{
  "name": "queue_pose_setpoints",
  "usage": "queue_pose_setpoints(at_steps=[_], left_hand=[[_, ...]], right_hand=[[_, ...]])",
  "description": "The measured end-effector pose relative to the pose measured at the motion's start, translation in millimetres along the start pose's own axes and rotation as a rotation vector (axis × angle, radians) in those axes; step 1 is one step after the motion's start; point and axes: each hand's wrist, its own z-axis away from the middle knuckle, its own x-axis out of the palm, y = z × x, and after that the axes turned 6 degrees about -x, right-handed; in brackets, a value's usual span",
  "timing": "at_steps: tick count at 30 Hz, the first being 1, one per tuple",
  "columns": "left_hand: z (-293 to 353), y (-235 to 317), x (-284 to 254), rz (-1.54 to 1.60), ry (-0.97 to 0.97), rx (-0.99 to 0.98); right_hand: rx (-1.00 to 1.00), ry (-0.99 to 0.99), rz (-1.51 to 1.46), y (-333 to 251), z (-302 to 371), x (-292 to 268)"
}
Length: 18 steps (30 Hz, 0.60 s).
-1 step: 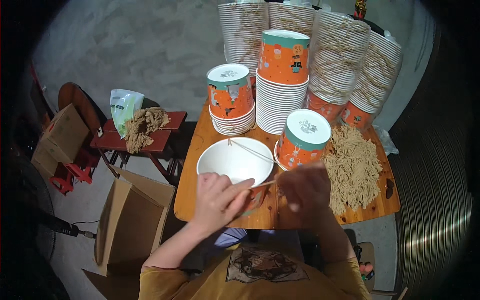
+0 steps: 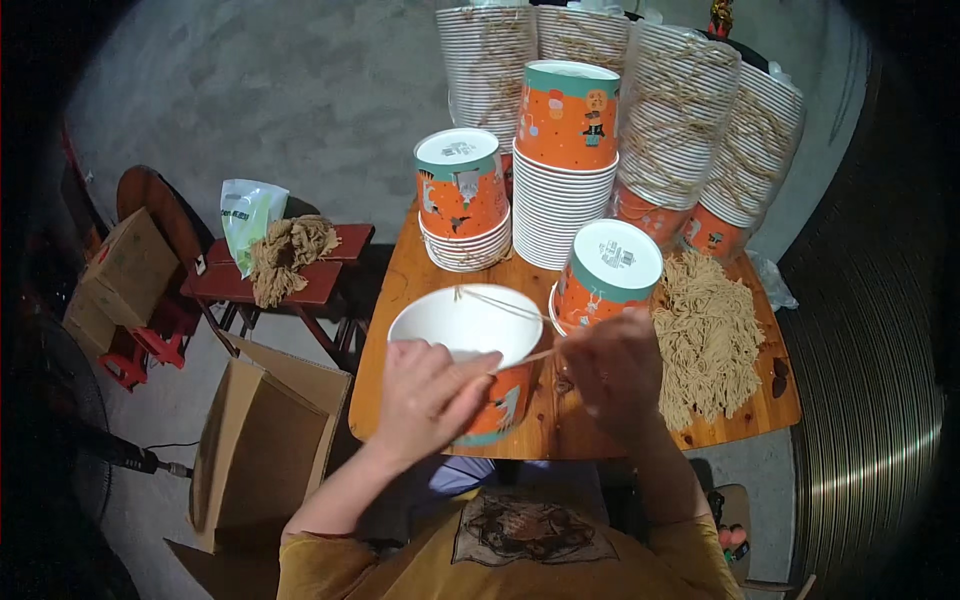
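Observation:
A white-lined paper bucket [image 2: 508, 400] with an orange and teal outside stands at the table's near edge, mouth up and tilted. Thin tan cord [image 2: 542, 355] is fastened at its far rim, crosses the opening and runs between my hands. My left hand [image 2: 430, 390] is closed at the bucket's near rim, the cord pinched between thumb and forefinger. To the right of the bucket, my right hand [image 2: 615, 370] is closed on the cord and slightly blurred. Beyond it sits an upturned orange bucket [image 2: 610, 270]. A pile of tan cords [image 2: 708, 340] lies to the right.
Upturned bucket stacks [image 2: 565, 200] stand on the wooden table [image 2: 385, 400], with taller wrapped stacks [image 2: 680, 110] behind. On the left, a red bench [image 2: 340, 245] carries a cord bundle [image 2: 290, 255] and a plastic bag [image 2: 250, 215]. An open cardboard box [image 2: 265, 450] is on the floor.
The bucket has tipped a little, so more of its orange side shows, and its rim has shifted slightly left. My left hand has moved slightly left; my right hand has risen a little.

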Motion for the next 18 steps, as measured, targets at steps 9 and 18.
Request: queue_pose_setpoints(at_steps=[9, 18], left_hand=[[-91.6, -127.5, -31.4, 0.976, -0.029, -0.905], [-189.0, -235.0, 14.7, 1.541, 0.027, -0.757]], right_hand=[[0.534, -0.273, -1.203, 23.3, 67.2, 79.5], [0.603, 0.177, -0.619, 57.4, -67.8, 153.0]])
